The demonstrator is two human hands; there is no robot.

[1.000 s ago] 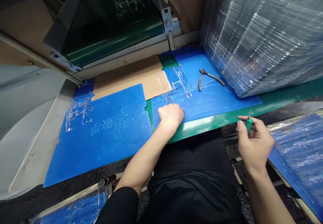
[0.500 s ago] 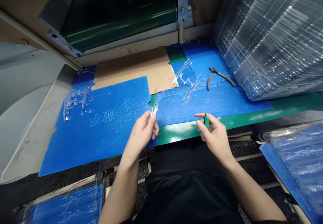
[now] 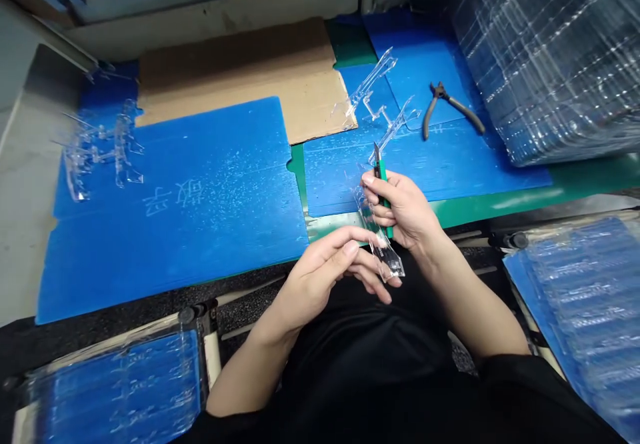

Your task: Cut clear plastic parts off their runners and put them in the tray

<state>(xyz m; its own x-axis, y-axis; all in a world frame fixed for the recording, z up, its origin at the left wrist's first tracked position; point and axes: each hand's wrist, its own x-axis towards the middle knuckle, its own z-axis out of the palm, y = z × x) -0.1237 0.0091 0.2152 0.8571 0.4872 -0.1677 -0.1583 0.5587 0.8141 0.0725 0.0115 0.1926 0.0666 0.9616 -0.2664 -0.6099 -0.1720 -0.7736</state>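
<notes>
Green cutter (image 3: pixel 383 172) in right grip (image 3: pixel 404 208)

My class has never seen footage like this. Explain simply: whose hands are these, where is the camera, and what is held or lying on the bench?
These are a person's bare hands, seen by one camera worn on the head, looking forward and down. The right hand holds a green knife, its blade pointing away from the wearer. The left hand touches the near end of a clear plastic part; how firmly, I cannot tell. On the bench lie blue sheets, brown cardboard, pliers and branching clear pieces, with a stack of clear plastic at the right.
</notes>
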